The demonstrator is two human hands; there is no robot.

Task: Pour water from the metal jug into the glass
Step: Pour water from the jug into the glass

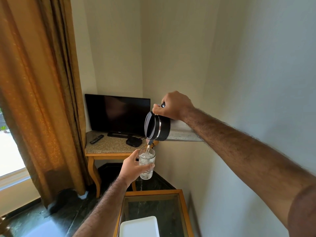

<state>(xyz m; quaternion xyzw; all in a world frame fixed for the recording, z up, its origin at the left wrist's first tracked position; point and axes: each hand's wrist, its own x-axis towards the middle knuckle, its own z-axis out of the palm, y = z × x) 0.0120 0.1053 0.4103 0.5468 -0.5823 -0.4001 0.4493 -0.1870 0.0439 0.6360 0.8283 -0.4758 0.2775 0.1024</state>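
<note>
My right hand (172, 105) grips the handle of a dark jug (158, 127) with a black lid and a silver band. The jug is tipped far over, spout down. A thin stream of water (148, 148) falls from the spout into a clear glass (147, 165) just below it. My left hand (132, 165) is wrapped around the glass and holds it upright in the air. The glass is more than half full and the water in it is bubbling.
Behind the glass stands a corner table (109, 147) with a stone top, carrying a dark TV (117, 113), a remote (96, 139) and a small black box (133, 141). A stone ledge (183, 135) runs along the right wall. Below is a glass-topped wooden table (152, 192) with a white tray (139, 227). A curtain (42, 100) hangs at left.
</note>
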